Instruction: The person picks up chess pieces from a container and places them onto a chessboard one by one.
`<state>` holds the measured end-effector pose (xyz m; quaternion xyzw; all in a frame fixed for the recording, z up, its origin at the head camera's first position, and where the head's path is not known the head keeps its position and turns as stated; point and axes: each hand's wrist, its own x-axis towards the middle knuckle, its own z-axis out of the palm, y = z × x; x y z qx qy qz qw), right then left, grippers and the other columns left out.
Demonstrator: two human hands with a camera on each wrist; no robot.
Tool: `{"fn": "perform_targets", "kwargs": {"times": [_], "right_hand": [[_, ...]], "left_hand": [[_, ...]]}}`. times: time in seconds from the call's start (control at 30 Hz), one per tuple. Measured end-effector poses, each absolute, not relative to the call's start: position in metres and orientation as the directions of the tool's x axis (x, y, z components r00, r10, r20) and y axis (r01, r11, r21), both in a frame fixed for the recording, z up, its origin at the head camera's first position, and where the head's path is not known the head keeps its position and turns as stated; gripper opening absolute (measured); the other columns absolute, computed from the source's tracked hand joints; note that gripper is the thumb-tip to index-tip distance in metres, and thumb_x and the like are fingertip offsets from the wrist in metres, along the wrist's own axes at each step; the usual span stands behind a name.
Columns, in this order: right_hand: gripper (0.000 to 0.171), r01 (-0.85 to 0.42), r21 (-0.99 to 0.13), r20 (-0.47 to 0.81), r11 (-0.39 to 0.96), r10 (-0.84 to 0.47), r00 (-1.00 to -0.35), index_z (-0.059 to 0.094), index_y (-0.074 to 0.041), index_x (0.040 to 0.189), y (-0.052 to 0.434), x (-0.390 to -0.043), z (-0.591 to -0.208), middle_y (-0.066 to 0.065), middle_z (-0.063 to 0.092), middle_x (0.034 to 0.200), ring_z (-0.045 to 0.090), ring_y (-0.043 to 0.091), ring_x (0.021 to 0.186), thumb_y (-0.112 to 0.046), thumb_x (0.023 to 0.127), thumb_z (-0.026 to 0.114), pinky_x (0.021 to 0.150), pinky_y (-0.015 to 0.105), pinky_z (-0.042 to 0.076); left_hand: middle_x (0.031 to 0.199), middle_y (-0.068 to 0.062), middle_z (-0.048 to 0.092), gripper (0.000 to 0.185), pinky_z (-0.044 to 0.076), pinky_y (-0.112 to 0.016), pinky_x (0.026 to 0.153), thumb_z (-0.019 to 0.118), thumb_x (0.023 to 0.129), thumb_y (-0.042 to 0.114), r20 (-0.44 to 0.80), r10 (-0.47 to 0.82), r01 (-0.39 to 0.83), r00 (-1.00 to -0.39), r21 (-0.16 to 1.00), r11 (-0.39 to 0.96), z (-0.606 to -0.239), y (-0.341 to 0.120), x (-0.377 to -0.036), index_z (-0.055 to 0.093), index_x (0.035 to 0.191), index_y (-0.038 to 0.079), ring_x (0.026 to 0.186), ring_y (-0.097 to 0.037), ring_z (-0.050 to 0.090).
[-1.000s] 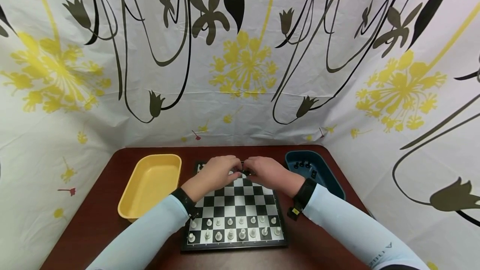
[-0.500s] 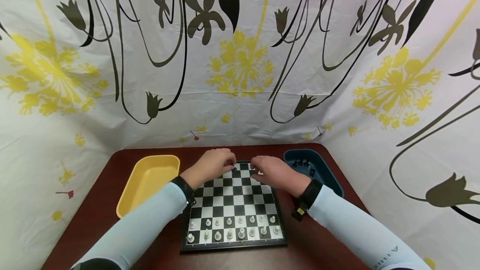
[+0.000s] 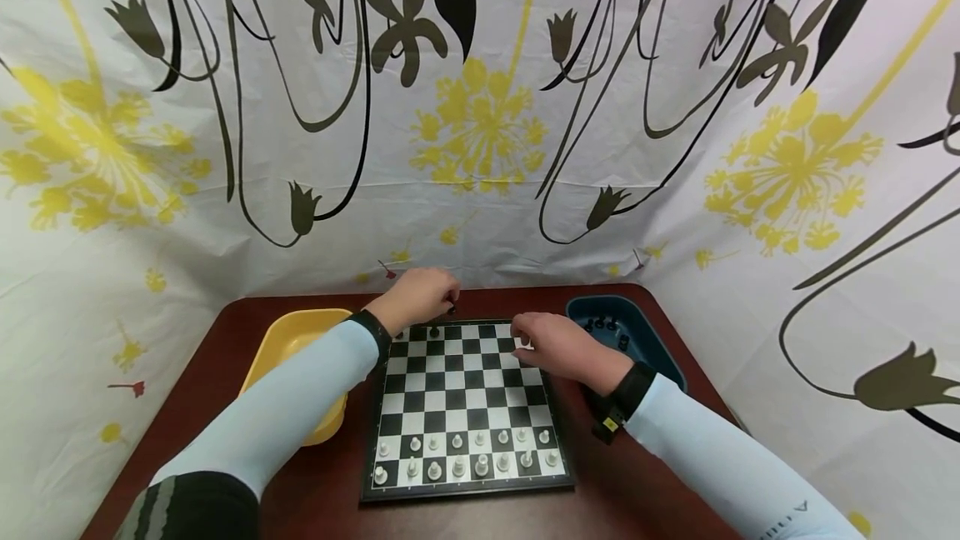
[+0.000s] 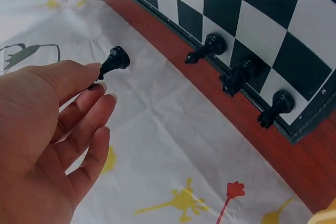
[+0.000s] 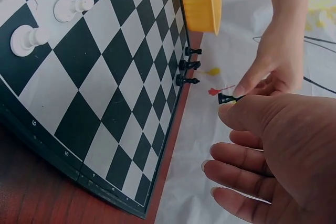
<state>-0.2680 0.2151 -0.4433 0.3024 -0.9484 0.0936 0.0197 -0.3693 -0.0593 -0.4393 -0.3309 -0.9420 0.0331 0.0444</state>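
Chess pieces [image 4: 239, 75] and both trays [image 3: 285, 352] appear as smooth, glossy plastic — the table [image 3: 637, 490] as semi-gloss reddish wood, the upper-frame backdrop [image 3: 480, 107] as creased printed sheeting.

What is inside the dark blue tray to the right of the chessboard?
The blue tray holds a few black chess pieces, standing near its far end. The person's right hand and wrist cover the tray's near left corner, so anything lying there cannot be seen.

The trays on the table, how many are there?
2: a yellow tray left of the chessboard, partly hidden by the left arm, and a blue tray to its right.
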Motion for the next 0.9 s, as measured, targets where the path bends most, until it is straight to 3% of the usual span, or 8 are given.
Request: {"fn": "perform_targets", "kwargs": {"times": [0.23,0.47,0.9], "right_hand": [[0.020,-0.573,-0.181,0.080,0.799,-0.568,-0.819,0.071,-0.017,0.112,0.214,-0.266,-0.441,0.000,0.072,0.102,0.063,0.010,0.083,-0.022,0.100,0.086,0.073,0.034,0.056],[0.021,-0.549,-0.185,0.058,0.815,-0.548,-0.834,0.072,-0.017,0.114,0.215,-0.266,-0.444,0.002,0.074,0.104,0.065,0.011,0.085,-0.024,0.100,0.085,0.075,0.035,0.058],[0.024,-0.538,-0.171,0.059,0.825,-0.537,-0.842,0.074,-0.014,0.118,0.222,-0.272,-0.452,-0.005,0.070,0.099,0.063,0.009,0.082,-0.026,0.100,0.086,0.073,0.033,0.057]], "left_hand": [[0.103,0.005,0.074,0.006,0.061,-0.037,0.083,0.084,0.102,0.023,0.026,0.653,0.651,-0.757,-0.049,0.757,-0.450,-0.060,-0.374,0.079,0.105,0.021,0.093,-0.016,0.070],[0.094,0.008,0.070,0.011,0.057,-0.034,0.076,0.084,0.101,0.021,-0.026,0.670,0.669,-0.742,-0.096,0.737,-0.471,-0.055,-0.381,0.075,0.097,0.024,0.082,-0.012,0.064],[0.091,0.010,0.069,0.015,0.056,-0.033,0.075,0.083,0.102,0.019,-0.077,0.672,0.676,-0.737,-0.088,0.731,-0.485,-0.047,-0.385,0.073,0.093,0.025,0.080,-0.012,0.063]]}}
